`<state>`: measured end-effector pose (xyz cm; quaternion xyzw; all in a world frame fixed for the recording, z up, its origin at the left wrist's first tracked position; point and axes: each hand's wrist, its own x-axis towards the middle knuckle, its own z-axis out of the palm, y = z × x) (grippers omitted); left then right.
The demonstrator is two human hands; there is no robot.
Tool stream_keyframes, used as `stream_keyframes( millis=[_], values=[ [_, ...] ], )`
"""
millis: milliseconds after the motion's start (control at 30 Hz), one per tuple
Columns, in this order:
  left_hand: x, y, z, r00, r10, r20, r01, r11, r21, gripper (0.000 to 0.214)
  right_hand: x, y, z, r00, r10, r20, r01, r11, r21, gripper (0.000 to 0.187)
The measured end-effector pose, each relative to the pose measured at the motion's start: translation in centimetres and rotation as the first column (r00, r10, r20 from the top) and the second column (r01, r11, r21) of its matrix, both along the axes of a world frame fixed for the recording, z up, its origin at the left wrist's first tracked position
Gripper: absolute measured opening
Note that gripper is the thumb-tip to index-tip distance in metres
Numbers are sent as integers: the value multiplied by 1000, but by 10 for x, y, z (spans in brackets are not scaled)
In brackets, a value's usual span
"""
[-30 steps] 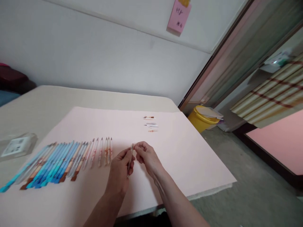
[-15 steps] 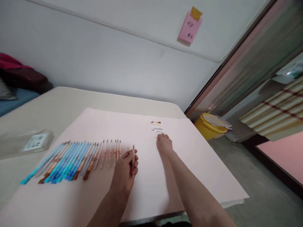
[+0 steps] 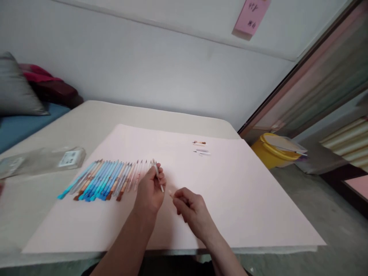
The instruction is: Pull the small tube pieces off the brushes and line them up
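Observation:
My left hand [image 3: 150, 189] grips a thin pale pen [image 3: 158, 175] that points up and away from me. Just right of it, my right hand [image 3: 192, 209] pinches a small pale piece [image 3: 170, 194] between its fingertips, close to the pen's lower end. Both hands hover over a large pink sheet [image 3: 230, 199] spread on the table. A row of several pens [image 3: 106, 178], blue at the left and pale pink at the right, lies side by side just left of my left hand. Small pen parts [image 3: 200, 147] lie further back on the sheet.
A clear plastic packet with a white label [image 3: 43, 160] lies on the beige table [image 3: 86, 119] at the left. A yellow bucket [image 3: 271, 151] stands on the floor to the right. Cushions [image 3: 25, 90] are at the far left, a pink note [image 3: 250, 17] on the wall.
My right hand has drawn back from the small parts at the far side and now holds a small piece next to the pen. The view has shifted left.

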<state>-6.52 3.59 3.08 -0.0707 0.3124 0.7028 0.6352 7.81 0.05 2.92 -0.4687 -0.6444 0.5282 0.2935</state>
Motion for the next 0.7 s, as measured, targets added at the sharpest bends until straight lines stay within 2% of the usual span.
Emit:
stream_keyframes(
  millis=[133, 400, 600, 700],
  values=[
    [1, 0, 2, 998, 55, 7, -55, 998, 4, 10, -8, -8, -6, 998, -38, -51, 36, 999, -39, 13],
    [11, 3, 0, 998, 55, -14, -55, 998, 8, 12, -7, -6, -9, 997, -68, -25, 68, 998, -5, 10],
    [23, -4, -6, 986, 52, -156, -39, 995, 87, 3, -9, -7, -12, 990, -134, -44, 136, 990, 39, 16],
    [30, -10, -9, 979, 15, -202, 3, 996, 88, 6, -9, -5, -13, 981, -184, -55, 188, 980, 64, 17]
  ],
)
